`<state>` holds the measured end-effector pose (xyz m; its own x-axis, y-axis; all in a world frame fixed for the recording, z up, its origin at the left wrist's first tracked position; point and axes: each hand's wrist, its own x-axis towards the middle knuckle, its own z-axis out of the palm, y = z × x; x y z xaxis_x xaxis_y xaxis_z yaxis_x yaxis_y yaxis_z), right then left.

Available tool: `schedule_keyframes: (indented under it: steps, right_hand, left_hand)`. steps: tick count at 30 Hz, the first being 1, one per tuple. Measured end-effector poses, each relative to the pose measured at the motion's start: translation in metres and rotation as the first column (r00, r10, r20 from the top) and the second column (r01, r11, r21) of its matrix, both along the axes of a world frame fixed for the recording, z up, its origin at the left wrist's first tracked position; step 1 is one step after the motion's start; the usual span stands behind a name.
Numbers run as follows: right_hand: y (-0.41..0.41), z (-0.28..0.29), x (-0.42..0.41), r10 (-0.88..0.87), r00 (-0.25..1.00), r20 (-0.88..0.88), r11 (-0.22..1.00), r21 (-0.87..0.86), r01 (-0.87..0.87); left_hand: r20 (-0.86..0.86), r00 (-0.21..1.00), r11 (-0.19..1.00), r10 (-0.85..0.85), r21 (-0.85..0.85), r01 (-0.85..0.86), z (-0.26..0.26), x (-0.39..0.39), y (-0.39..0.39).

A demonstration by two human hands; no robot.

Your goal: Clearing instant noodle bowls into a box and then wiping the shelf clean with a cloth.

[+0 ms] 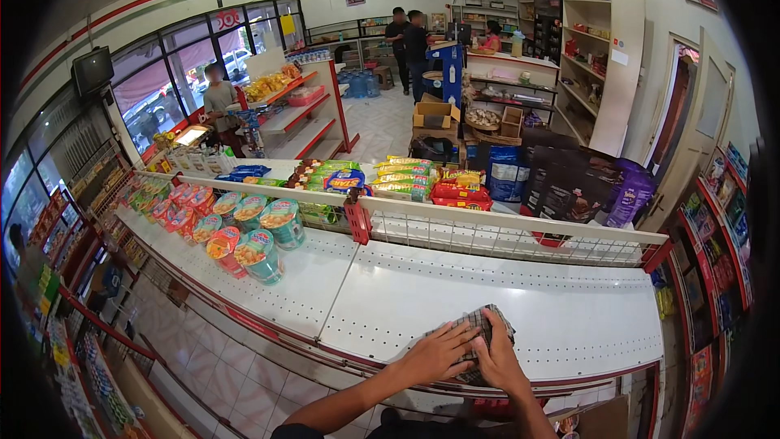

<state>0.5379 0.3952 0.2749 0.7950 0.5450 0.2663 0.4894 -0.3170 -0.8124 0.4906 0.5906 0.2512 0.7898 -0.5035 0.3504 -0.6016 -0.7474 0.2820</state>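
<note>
A dark checkered cloth (468, 341) lies bunched on the white perforated metal shelf (567, 317), near its front edge. My left hand (440, 353) rests on the cloth's left part with the fingers spread. On the right side of the cloth, my right hand (498, 350) grips it between thumb and fingers. Both hands are close together. Farther left on the same shelf stand several instant noodle cups, among them a teal one (259, 257) and an orange-red one (225, 250).
A wire-mesh divider (506, 235) runs behind the shelf, with snack packets (461, 189) and dark pouches (563, 186) beyond. Two people stand near the counter at the back, another sits behind it, and one person (218, 100) is at the left. Stocked racks (719, 256) stand at the right.
</note>
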Motion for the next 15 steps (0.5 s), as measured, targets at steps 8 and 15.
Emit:
schedule_keyframes:
  steps: [8, 15]
  right_hand:
    - [0.007, -0.010, 0.034, 0.136, 0.987, 0.082, 0.950, -0.294, -0.106]
    - [0.037, -0.005, 0.048, 0.238, 0.925, 0.297, 0.828, -0.559, -0.034]
  left_hand:
    - [-0.020, 0.999, 0.993, 0.034, -0.112, -0.036, 0.000, -0.018, 0.018]
    - [0.136, 0.981, 0.945, 0.138, -0.314, -0.089, 0.008, -0.027, 0.017]
